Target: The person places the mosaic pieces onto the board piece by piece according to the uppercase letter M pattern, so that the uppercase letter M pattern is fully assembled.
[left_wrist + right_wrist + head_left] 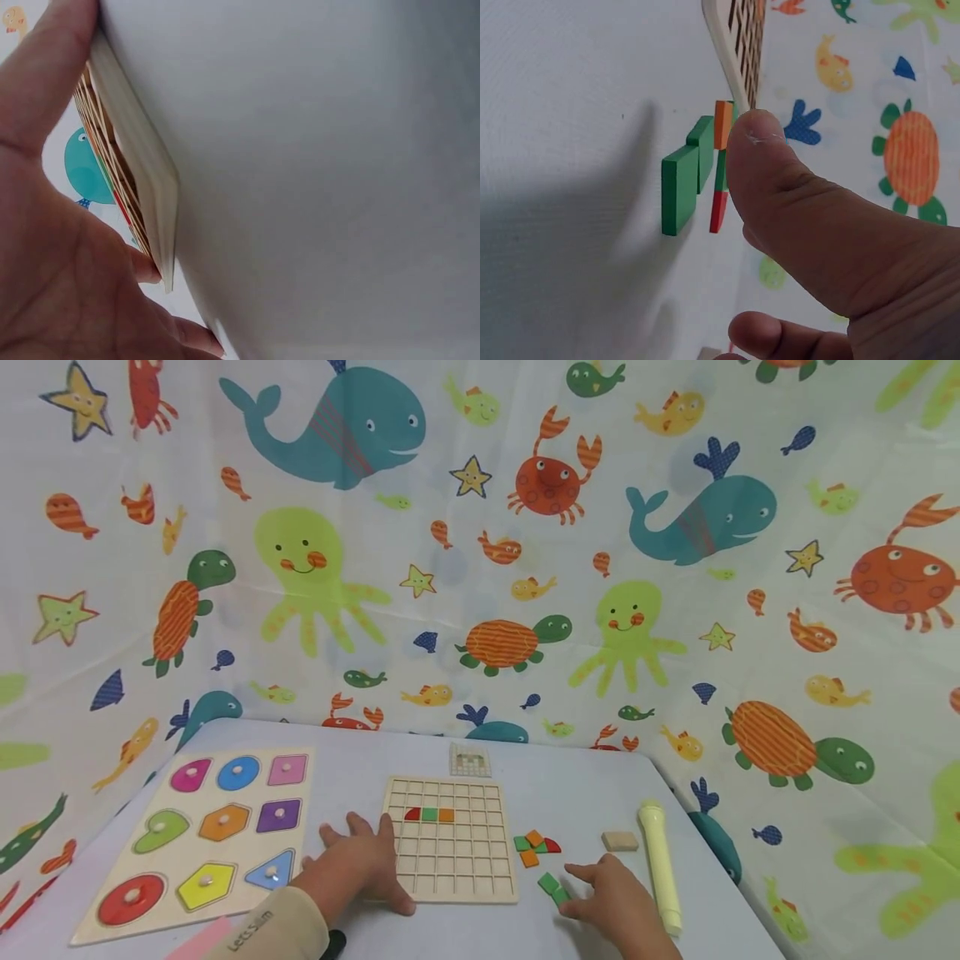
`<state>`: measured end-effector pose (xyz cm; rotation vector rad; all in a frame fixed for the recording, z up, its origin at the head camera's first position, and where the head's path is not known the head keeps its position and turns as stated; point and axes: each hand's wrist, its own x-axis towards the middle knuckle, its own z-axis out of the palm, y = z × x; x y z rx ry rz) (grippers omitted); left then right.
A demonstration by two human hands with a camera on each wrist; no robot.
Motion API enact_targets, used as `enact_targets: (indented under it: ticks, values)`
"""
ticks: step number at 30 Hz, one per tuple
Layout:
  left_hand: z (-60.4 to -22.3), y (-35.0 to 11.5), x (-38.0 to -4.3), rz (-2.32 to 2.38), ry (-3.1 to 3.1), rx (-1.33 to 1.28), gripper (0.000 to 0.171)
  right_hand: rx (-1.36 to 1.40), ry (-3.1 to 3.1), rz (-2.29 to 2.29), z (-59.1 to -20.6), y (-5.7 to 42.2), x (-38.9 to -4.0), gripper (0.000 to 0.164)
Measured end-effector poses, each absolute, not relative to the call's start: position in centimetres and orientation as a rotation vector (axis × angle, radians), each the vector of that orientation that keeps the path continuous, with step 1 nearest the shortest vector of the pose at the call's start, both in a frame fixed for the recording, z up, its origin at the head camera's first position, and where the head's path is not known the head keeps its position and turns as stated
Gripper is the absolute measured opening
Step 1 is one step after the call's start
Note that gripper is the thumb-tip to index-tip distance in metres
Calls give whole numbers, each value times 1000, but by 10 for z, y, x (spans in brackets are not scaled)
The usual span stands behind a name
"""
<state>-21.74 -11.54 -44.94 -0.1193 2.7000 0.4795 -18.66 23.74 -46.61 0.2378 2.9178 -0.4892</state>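
Your hands are apart, one on each side of the grid board (453,860). Your left hand (363,860) spreads its fingers at the board's left edge; your right hand (607,897) is right of the board, thumb and forefinger parted, nothing visibly gripped. Two green tiles (549,883) lie near the board's near right corner, just beside your right thumb; whether it touches them cannot be told. Beyond these, right of the board, lies a cluster of loose tiles (534,838); a row of three tiles (430,814) occupies cells in the board's far left part. Likely faults: since the green tiles lie close together, pinching one may drag the other; a wide sweep may scatter the cluster; uneven left-hand pressure may slide or tip the board, jogging the row.
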Motion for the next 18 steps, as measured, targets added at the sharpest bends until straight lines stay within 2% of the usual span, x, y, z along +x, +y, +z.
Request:
enact_targets:
  ticks: [18]
  values:
    - [-453, -116, -218, 478, 2721, -125, 143, 222, 2891, -438, -479, 234, -193, 48]
